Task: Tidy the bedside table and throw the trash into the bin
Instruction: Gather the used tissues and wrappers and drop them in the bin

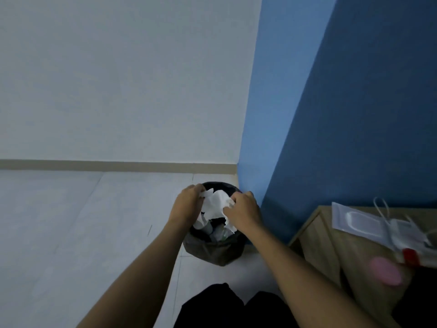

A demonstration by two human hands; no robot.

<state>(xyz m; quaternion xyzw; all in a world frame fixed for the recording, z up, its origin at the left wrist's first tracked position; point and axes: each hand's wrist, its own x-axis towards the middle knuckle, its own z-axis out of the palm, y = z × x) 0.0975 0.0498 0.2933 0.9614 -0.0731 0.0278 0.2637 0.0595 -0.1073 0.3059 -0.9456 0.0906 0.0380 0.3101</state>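
Left hand (188,204) and right hand (244,213) both extended over the mouth of the bin (214,250), each with fingers closed on the same crumpled white tissue (218,203); left grips its left edge, right grips its right side, with a loose flap hanging below the right hand. Tissue is held just above the bin opening, between the two hands, not yet released. Bin: small, dark, lined with a dark bag, standing on the pale tiled floor (82,221) in the corner where the white wall (118,79) meets the blue wall (354,102). Contents partly visible under the tissue: more white paper and some pale and greenish items, too blurred to identify. Bedside table (331,245), light wood, sits at the right, near the bin but apart from it. On its top, toward the back edge: a flat clear plastic package (354,221) with white cord or handles (387,223) lying across it. Toward the front edge: a round pink object (385,271) and, just beside it, a small red item (410,255); both blurred. No brand names, labels or writing readable on any object. Dark clothing (227,308) of the person visible at the bottom edge, between the forearms.
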